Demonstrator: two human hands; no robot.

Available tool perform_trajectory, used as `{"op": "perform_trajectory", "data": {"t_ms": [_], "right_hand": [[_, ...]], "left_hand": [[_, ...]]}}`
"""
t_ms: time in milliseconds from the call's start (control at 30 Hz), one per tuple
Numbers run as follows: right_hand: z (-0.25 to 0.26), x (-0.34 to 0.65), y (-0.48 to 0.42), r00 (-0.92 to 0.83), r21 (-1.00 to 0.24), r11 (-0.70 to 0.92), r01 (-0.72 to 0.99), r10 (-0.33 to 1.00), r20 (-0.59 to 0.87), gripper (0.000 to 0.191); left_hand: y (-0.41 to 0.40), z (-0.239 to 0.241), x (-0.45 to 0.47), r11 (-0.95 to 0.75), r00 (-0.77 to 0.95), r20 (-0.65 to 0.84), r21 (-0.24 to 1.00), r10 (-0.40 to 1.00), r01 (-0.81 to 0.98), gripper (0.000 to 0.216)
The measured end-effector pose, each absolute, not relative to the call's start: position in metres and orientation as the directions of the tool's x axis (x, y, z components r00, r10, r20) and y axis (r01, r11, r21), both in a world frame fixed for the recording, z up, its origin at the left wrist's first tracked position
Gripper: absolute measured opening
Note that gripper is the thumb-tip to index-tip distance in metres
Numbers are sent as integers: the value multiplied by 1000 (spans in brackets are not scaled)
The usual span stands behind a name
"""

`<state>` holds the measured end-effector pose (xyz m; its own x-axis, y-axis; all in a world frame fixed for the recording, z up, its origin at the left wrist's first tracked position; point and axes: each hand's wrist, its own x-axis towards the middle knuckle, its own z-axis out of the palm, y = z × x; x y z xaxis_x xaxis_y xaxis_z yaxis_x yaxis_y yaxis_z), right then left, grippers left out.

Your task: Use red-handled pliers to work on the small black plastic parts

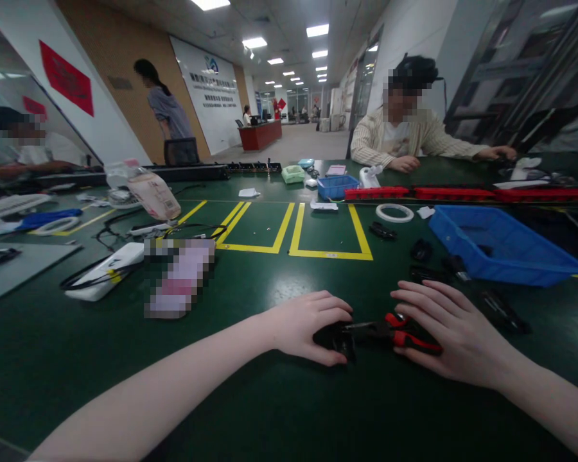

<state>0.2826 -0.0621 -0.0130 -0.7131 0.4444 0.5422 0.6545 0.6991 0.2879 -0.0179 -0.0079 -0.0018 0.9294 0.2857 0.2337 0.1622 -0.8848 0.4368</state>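
On the dark green table (270,398) lie pliers (390,330) with red and black handles, jaws pointing left. My left hand (308,324) curls around a small black part (332,337) at the pliers' jaws and holds it against the table. My right hand (446,330) rests over the red handles, fingers stretched forward and partly closed on them. Several small black parts (421,250) lie just beyond my right hand.
A large blue bin (505,247) stands at the right, a smaller blue bin (337,187) farther back. Yellow tape boxes (330,253) mark the table's middle. A white device with cables (106,269) and a plastic bag (151,192) lie left. A white tape ring (395,213) and red rails (462,192) are behind. People sit across the table and at left.
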Motion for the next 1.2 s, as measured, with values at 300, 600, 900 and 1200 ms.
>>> {"op": "perform_trajectory", "data": {"t_ms": [300,600,900,1200], "right_hand": [[-18,280,-67,-638,119,695,709,561,528,31],[-14,280,-64,-655,46,726,686,590,473,31],[-14,277,-67,-642,104,707,700,559,525,30],[-9,274,-68,-660,187,695,694,511,550,30]], "left_hand": [[-9,-1,-19,-890,935,210,420,285,177,55],[-10,1,-18,-886,933,205,424,297,189,56],[-11,1,-19,-883,933,187,421,308,207,55],[-12,3,-19,-879,932,168,418,322,229,51]]}}
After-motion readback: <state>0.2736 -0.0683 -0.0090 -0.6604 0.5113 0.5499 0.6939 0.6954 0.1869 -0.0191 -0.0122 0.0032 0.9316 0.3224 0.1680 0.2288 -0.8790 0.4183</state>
